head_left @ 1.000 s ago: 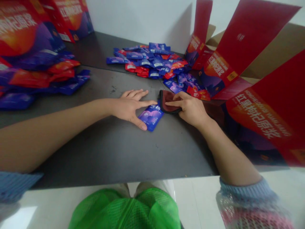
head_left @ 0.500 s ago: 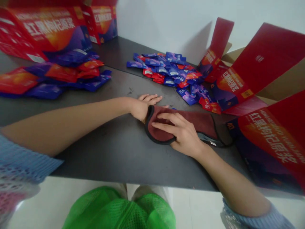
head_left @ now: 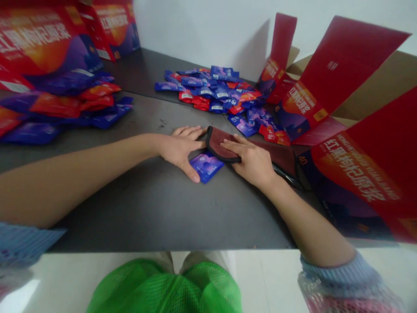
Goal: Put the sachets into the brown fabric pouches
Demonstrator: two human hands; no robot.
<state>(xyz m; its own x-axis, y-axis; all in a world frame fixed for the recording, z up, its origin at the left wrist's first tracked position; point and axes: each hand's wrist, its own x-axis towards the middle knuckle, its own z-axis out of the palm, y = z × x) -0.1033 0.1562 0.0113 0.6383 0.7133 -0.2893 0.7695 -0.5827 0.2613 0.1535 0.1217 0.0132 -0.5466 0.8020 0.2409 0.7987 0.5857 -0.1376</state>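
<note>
Dark gray flat surface (head_left: pixel 156 208) is filling most of the view. Tall red printed cardboard cartons with raised flaps (head_left: pixel 325 113) are lining its right edge; similar red printed cartons (head_left: pixel 35 43) are standing by the far left corner. A heap of blue and red foil pouches (head_left: pixel 215 89) is lying toward the far edge, another pile of blue and red foil pouches (head_left: pixel 71 106) along the left side.

Maroon flat fabric piece with black trim (head_left: pixel 216 141) is lying mid-surface under the right hand (head_left: pixel 252 161). Fingers are stretching over its top; thumb is hiding, so can't tell whether that grip is pinching. Left hand (head_left: pixel 177 148) is spreading wide, thumb and index framing the single blue-purple flat foil pouch (head_left: pixel 206 167), centrally placed, fabric partly covering it.

Step in hand: seemingly wiping or pressing the pouch. Next move is probably calling for steadying it flat while guiding the fabric.
</note>
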